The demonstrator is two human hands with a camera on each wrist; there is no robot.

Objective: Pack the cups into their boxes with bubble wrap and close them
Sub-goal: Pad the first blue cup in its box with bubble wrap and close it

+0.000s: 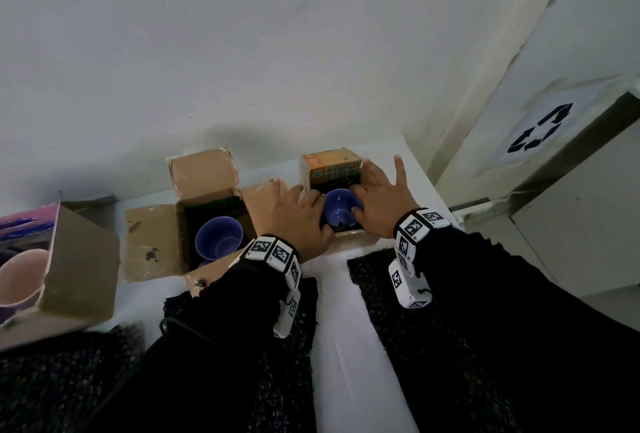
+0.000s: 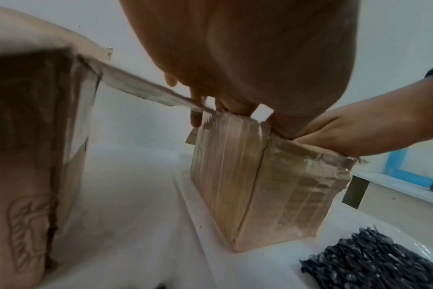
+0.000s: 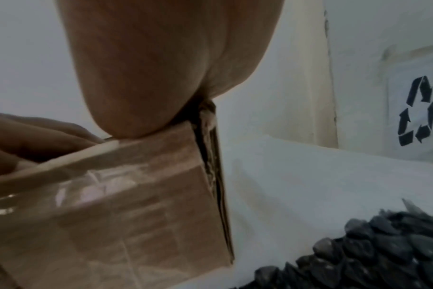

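A blue cup sits upright in the small cardboard box, with dark wrap around it inside. My left hand reaches in from the left, its fingers curled against the cup's left rim. From the right, my right hand holds the cup between thumb and forefinger, little finger spread out. In the left wrist view my left hand's fingers dip over the box top edge beside my right hand. The right wrist view shows my right hand's palm on the box corner; the cup is hidden.
A larger open box to the left holds a second blue cup. At far left a tilted box holds a pink cup. Black bubble wrap sheets lie on the white table near me. A recycling bin stands right.
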